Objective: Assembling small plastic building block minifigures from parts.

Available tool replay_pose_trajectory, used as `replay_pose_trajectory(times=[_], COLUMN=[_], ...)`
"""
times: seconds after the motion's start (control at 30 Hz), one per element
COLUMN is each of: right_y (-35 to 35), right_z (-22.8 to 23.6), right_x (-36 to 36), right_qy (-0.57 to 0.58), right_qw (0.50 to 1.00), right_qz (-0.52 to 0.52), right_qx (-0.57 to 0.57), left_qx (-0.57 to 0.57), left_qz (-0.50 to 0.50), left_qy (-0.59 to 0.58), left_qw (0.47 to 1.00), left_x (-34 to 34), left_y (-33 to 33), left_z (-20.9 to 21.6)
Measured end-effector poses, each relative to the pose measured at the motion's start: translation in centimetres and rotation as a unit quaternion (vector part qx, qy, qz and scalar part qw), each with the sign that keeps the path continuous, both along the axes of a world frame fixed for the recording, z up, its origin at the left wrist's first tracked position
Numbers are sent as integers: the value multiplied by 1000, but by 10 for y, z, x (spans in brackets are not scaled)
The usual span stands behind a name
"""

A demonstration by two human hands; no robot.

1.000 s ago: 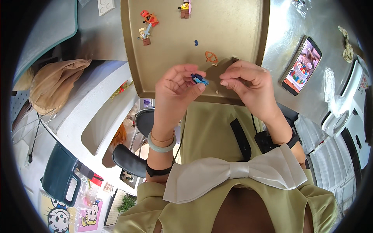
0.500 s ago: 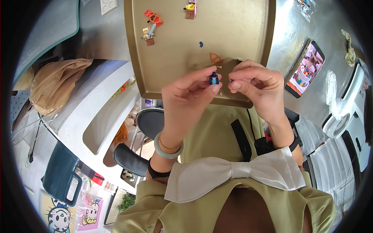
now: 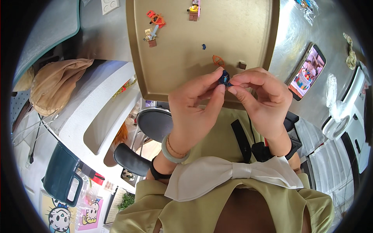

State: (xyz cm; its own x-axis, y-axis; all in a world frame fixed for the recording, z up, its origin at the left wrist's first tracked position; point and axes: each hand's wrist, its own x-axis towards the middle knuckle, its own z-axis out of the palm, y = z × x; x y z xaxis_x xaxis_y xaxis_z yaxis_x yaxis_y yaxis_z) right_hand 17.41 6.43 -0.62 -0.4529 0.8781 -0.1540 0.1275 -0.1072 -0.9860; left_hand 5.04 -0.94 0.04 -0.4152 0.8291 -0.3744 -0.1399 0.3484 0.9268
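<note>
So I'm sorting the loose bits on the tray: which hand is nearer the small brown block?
Right. The right hand sits just below the small brown block, nearly touching it; the left hand is farther away, lower and to the left.

My tray (image 3: 248,23) looks like matt, brushed gold metal. The small dark blue piece (image 3: 224,79) I pinch is glossy plastic. My bangle (image 3: 173,155) is smooth.

Bright even overhead light, soft glare on metal table (image 3: 334,35), sharp centre, fisheye bending, black vignette at edges
</note>
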Motion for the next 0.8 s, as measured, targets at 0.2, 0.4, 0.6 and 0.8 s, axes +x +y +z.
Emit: replay_pose_trajectory(times=[0.2, 0.4, 0.6, 0.8], right_y=[-4, -3, 0, 5], right_z=[3, 6, 9, 16], right_x=[-5, -7, -5, -5], right_qy=[-20, 20, 38, 36], right_qw=[998, 997, 992, 974], right_qz=[-59, -72, -53, -23], right_qx=[34, -22, -109, -223], left_qx=[-7, 8, 13, 17], left_qz=[-10, -17, -30, -92], left_qy=[-30, -45, -9, 51], left_qw=[999, 999, 999, 994], left_x=[-2, -5, -10, -17], left_y=[4, 8, 7, 5], left_z=[2, 2, 3, 5])
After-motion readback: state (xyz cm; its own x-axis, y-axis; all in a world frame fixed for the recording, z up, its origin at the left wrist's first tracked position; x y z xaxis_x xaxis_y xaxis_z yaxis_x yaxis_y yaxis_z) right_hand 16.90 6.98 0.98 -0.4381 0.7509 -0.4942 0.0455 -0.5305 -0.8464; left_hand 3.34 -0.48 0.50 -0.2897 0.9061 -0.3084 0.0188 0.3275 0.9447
